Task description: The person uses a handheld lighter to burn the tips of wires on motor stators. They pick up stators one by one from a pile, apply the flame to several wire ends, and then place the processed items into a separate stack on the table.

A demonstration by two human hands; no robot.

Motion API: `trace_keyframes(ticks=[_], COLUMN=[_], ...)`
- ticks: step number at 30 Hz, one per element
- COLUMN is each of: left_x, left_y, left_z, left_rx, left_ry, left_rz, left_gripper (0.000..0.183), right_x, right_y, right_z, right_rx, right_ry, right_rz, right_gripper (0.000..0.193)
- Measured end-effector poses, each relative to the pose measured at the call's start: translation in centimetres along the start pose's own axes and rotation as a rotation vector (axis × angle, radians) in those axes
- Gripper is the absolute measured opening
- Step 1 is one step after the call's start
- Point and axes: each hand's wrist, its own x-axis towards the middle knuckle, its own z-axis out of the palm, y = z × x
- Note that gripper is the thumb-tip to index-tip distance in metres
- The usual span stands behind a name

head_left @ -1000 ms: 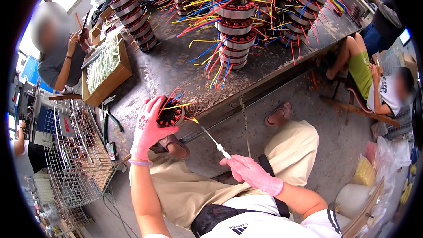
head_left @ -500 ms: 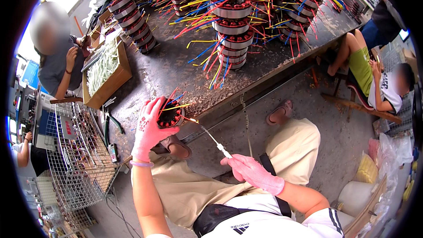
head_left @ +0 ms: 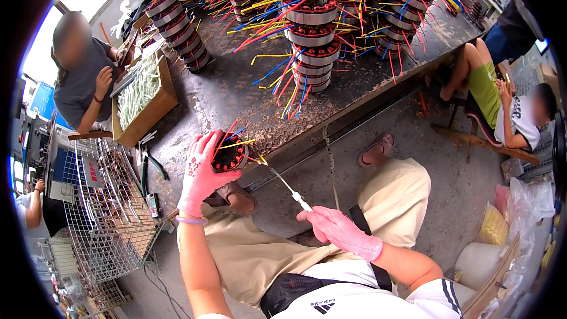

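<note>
A motor stator (head_left: 230, 158) with red windings and red, blue and yellow leads rests at the near edge of the workbench. My left hand (head_left: 202, 171), in a pink glove, is closed around its left side, with the thumb along the near rim. My right hand (head_left: 339, 230), also pink-gloved, pinches a slender pale rod (head_left: 282, 182) with a thicker white section at the fingers. The rod's far tip meets or nearly meets a short lead at the stator's right side; contact is too small to tell. The rod's exact kind cannot be made out.
Stacked stators (head_left: 313, 53) with loose leads crowd the workbench (head_left: 236, 82). Left are a cardboard box (head_left: 162, 103) of white sleeves, green-handled pliers (head_left: 156, 167) and a wire cart (head_left: 106, 201). A person sits at left (head_left: 82, 88), another at right (head_left: 514, 112).
My hands, the stator and the rod hold almost the same position. The person at left has shifted slightly.
</note>
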Motion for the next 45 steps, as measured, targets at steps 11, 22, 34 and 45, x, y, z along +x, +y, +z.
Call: trace_keyframes(ticks=[11, 22, 34, 45], left_x=[-0.08, -0.06, 0.07, 0.04], left_y=[-0.18, 0.13, 0.38, 0.29], left_z=[0.06, -0.05, -0.12, -0.13], left_rx=[-0.013, 0.009, -0.021, -0.007], left_ry=[-0.013, -0.003, -0.017, -0.013], left_rz=[-0.009, -0.006, -0.018, -0.008], left_gripper=[0.095, 0.095, 0.095, 0.095], right_x=[-0.08, -0.09, 0.21, -0.08], right_y=[-0.26, -0.14, 0.62, -0.11], right_z=[0.14, 0.01, -0.3, -0.16], right_rx=[-0.009, -0.05, -0.061, -0.057], right_ry=[0.001, 0.004, 0.003, -0.001], right_rz=[0.004, -0.009, 0.009, 0.005], right_gripper=[0.031, 0.032, 0.033, 0.033])
